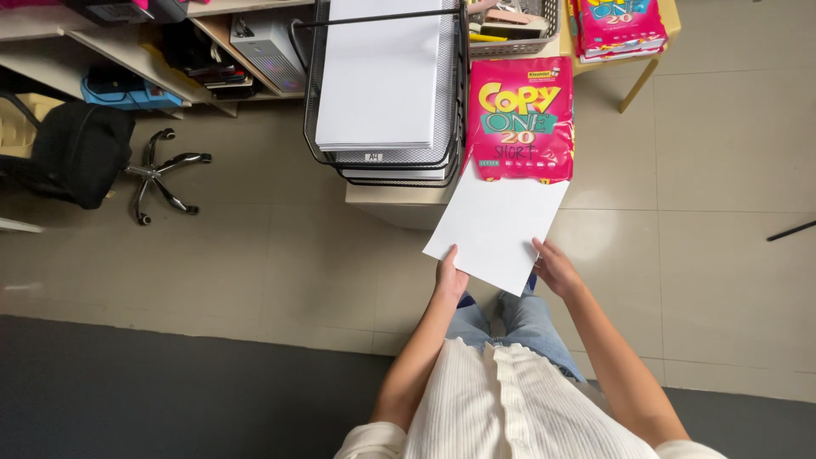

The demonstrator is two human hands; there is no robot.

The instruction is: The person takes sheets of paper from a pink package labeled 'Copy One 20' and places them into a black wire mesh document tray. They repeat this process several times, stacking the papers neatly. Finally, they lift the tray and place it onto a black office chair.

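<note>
Looking straight down here: pale tiled floor [731, 170] fills most of the view, with a dark grey strip of flooring [170, 391] running along the bottom. Up top, a low desk [399, 204] carries a stack of black wire trays [450, 102], and the top tray is loaded with a thick pile of white paper [382, 72]. Just right of the trays lies a bright pink paper ream pack [520, 119], and a second pink pack [619, 30] sits on a wooden stand further right. Off to the left there is a black office chair [81, 153] with its star base showing, beside shelves [127, 51] crowded with boxes and gear.

Now the action: a single white sheet [497, 229] is held out flat in the air, tilted at an angle, its far edge overlapping the bottom of the nearer pink pack. The left hand [450, 276] pinches the sheet's near-left edge, thumb on top, fingers closed beneath. The right hand [554, 268] grips the near-right edge, fingers curled on the paper's rim. Below them, blue jeans [527, 327] and a cream ribbed top [510, 408].
</note>
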